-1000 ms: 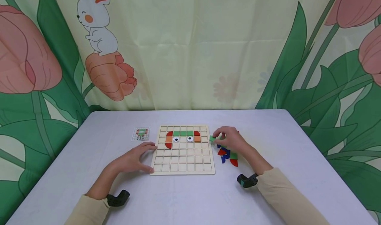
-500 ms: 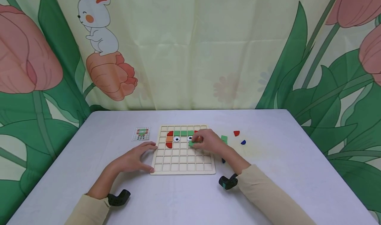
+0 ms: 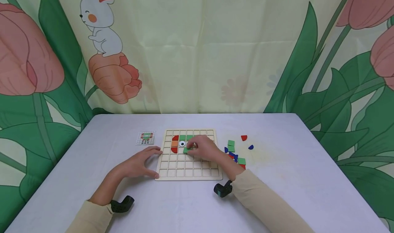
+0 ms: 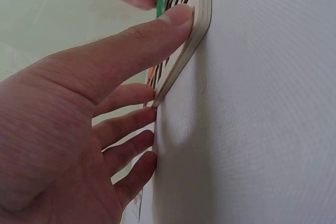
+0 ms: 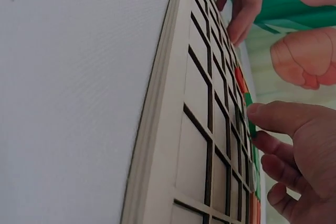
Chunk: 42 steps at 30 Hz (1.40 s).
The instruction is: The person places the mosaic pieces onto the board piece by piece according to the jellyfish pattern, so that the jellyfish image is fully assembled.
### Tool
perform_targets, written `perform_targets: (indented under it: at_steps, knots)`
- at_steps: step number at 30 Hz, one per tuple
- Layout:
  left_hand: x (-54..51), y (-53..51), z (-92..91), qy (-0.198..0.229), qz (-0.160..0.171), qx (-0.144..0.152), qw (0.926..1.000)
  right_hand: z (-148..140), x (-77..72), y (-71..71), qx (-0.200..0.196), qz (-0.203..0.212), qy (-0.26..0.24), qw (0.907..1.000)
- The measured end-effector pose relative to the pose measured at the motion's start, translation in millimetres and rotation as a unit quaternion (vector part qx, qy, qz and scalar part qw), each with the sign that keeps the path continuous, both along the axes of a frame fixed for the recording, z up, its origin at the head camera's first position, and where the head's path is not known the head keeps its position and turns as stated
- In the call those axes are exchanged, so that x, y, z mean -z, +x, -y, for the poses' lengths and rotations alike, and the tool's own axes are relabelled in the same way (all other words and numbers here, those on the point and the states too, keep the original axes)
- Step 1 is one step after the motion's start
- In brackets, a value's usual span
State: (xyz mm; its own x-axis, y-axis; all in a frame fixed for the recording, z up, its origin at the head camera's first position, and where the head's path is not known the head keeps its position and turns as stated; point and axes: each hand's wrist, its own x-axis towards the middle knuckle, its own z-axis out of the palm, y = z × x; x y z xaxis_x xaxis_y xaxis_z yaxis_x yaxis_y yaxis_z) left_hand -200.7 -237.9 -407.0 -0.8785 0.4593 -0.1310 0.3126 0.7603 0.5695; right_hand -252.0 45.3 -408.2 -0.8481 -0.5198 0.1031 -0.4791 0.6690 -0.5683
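In the head view, a wooden grid board (image 3: 188,179) lies flat on the table. Its upper rows hold red, green and orange pieces and a white eye piece (image 3: 182,144). My right hand (image 3: 204,148) pinches a green square tile (image 3: 186,151) between thumb and fingers, at the cell below that eye, just right of a red rounded piece (image 3: 174,150). This hand hides the right part of the pattern. My left hand (image 3: 136,163) touches the board's left edge; in the left wrist view its thumb (image 4: 176,17) rests on the board's rim, fingers spread along the side.
Right of the board lie loose pieces: green squares (image 3: 231,145), blue pieces (image 3: 235,157), a red piece (image 3: 244,138) and a blue half-round (image 3: 251,147). A small pattern card (image 3: 145,138) lies beyond my left hand. A printed curtain (image 3: 197,55) hangs behind the table.
My right hand has carried the green square tile leftward from the loose pieces, across the board, to the cell beside the red rounded piece. My left hand stays at the board's edge.
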Motion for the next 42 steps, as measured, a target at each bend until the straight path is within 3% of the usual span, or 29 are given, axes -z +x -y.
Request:
perform_targets:
  at_steps: [16, 28, 33, 42]
  knots:
    - [2.0, -1.7, 2.2, 0.002, 0.004, 0.003, 1.0, 19, 0.1, 2.1, 0.02, -0.015, 0.022, 0.9995]
    - [2.3, -1.9, 2.8, 0.004, 0.007, 0.001, 1.0, 23, -2.6, 0.0, 0.008, 0.008, 0.016, 0.9998]
    - [4.5, -2.4, 3.2, -0.007, 0.006, -0.006, 0.9999, 20, -6.4, 4.9, -0.009, 0.029, 0.017, 0.9994]
    - [3.9, -2.0, 2.5, -0.003, 0.003, -0.003, 1.0, -11, -10.6, 10.3, 0.035, 0.028, 0.008, 0.999]
